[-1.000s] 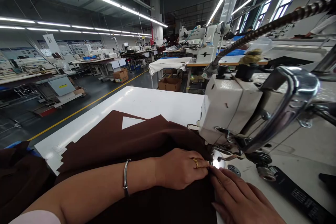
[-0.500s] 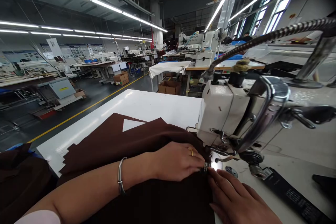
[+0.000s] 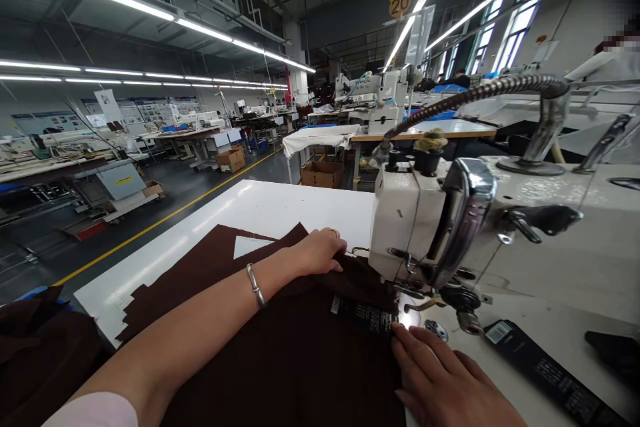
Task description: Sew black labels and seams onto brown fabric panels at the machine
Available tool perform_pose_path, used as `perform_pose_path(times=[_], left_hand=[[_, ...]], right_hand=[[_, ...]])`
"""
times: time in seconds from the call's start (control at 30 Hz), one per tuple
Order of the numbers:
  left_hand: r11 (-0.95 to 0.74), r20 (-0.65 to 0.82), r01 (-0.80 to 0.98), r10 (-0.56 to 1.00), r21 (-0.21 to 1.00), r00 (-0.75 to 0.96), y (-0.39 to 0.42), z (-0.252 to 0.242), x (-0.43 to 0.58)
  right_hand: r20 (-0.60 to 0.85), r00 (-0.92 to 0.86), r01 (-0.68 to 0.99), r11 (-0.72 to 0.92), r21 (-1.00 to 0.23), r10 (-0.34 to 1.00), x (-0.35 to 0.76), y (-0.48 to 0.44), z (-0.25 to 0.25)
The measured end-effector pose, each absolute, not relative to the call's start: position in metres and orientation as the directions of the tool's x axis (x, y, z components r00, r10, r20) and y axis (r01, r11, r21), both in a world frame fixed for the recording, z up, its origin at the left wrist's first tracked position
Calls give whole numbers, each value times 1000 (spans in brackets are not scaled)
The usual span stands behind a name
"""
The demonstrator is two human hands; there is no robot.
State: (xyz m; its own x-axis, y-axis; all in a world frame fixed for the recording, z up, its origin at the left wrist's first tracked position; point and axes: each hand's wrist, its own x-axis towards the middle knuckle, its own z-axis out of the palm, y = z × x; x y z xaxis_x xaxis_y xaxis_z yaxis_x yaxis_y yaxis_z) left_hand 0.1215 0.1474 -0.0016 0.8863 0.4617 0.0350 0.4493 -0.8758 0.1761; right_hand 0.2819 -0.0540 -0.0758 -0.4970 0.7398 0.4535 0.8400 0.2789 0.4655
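Observation:
Dark brown fabric [image 3: 280,360] spreads over the white table up to the needle area of a sewing machine [image 3: 407,220]. My left hand [image 3: 320,251], with a ring and a bracelet at the wrist, is closed on the fabric's far part, left of the machine head; its fingertips are partly hidden. A black printed label [image 3: 363,313] lies on the fabric, its right end by the lit needle area. My right hand [image 3: 440,373] rests with fingers stretched out at the fabric's right edge, fingertips touching the label's end.
A strip of black printed labels [image 3: 550,373] lies on the machine bed at right, beside a dark piece [image 3: 613,355]. More brown cloth [image 3: 45,353] hangs at the lower left. Cardboard boxes [image 3: 323,175] and other machines stand beyond the white table [image 3: 300,197].
My left hand has moved from the label near the needle up and left to the fabric's far part, uncovering the label. My right hand stays by the fabric edge. The view has shifted slightly.

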Motion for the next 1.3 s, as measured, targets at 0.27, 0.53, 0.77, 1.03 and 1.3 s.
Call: perform_pose_path(times=[0.27,0.53,0.77,1.03,1.3], left_hand=[[-864,121,468,493,187,862,143,2,116],[-905,116,378,404,196,907,95,36,100],[-945,130,309,321,108,938,40,20,96],[-909,153,377,404,180,902,39,-23,102],[-974,265,181,212,137,941,49,-20,105]], right_hand=[[454,-457,870,279,407,765,279,-52,-79],[506,-420,899,268,346,754,275,-56,-76],[553,-403,913,284,292,729,272,-52,-79],[543,-383,922,274,274,747,271,-55,-80],[579,-376,924,247,291,724,270,-53,-76]])
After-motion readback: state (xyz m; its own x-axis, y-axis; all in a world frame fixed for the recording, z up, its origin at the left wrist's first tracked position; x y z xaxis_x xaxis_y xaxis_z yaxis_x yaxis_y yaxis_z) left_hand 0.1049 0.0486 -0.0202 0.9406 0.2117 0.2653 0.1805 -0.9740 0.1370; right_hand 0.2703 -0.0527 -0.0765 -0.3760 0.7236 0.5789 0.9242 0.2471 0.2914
